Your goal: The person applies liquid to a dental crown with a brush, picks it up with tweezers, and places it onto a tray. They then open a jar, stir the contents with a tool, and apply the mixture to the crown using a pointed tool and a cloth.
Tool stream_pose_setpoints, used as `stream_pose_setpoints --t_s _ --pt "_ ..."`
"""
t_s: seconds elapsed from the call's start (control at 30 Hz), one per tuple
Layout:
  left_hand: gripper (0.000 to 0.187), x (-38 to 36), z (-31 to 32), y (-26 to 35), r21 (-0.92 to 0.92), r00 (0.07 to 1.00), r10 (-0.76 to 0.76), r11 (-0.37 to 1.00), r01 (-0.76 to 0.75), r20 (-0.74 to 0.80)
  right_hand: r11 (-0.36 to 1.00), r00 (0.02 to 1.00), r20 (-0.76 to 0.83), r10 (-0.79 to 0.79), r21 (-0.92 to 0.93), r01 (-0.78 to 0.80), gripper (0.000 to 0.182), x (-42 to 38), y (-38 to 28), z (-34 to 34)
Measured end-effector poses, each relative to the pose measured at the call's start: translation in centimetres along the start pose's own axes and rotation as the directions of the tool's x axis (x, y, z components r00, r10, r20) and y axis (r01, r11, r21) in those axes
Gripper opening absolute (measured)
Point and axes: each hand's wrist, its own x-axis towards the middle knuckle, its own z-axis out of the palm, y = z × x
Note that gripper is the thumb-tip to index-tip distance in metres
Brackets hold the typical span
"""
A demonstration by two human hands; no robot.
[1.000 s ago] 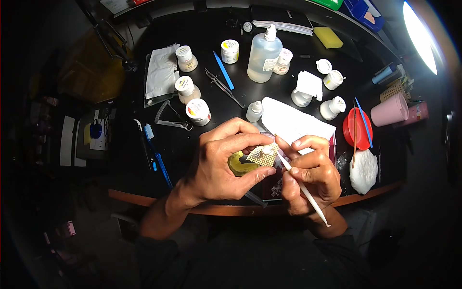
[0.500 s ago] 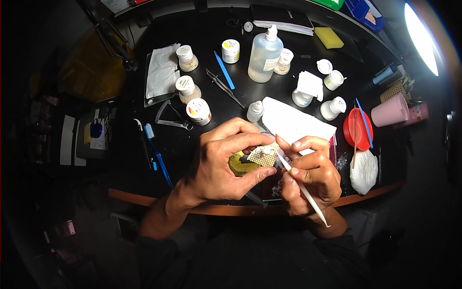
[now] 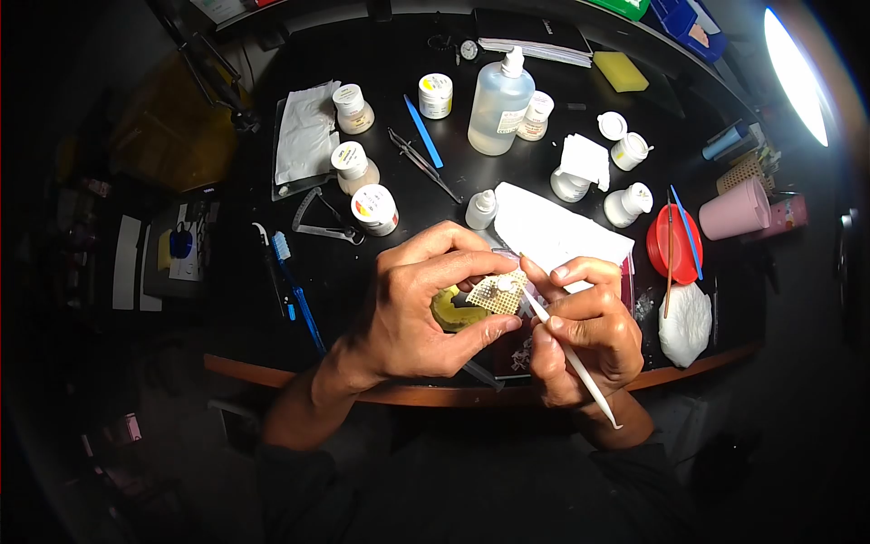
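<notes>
Between the thumb and fingers of my left hand [image 3: 430,299] is a small cream-coloured mesh piece [image 3: 489,297] with a grid of holes. A white lump [image 3: 505,284] sits on top of the mesh. My right hand [image 3: 589,331] grips a slim white hand tool [image 3: 580,367] like a pen, its hooked end pointing down toward me. The tool's upper end reaches the right edge of the mesh, close to my left fingertips. Below and behind the mesh, a yellow-green curved piece [image 3: 453,313] lies partly hidden by my left hand.
Beyond my hands lies a white paper sheet [image 3: 557,231] with a dropper bottle [image 3: 482,209] beside it. Several jars, a large clear bottle [image 3: 500,104] and tweezers [image 3: 424,165] stand or lie farther back. On the right are a red bowl [image 3: 660,249], a white cloth [image 3: 686,331] and a pink cup [image 3: 732,207].
</notes>
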Motion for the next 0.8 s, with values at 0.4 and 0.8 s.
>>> stream_pose_setpoints --t_s 0.4,0.8 --pt "0.049 0.06 0.07 0.01 0.016 0.999 0.030 0.999 -0.030 -0.013 0.998 0.999 -0.037 0.009 0.057 -0.007 0.021 -0.55 0.14 -0.14" --pt "0.051 0.05 0.08 0.12 0.012 0.999 0.034 0.999 -0.034 -0.023 0.996 1.000 0.009 0.028 0.084 -0.029 0.024 -0.59 -0.31 -0.32"
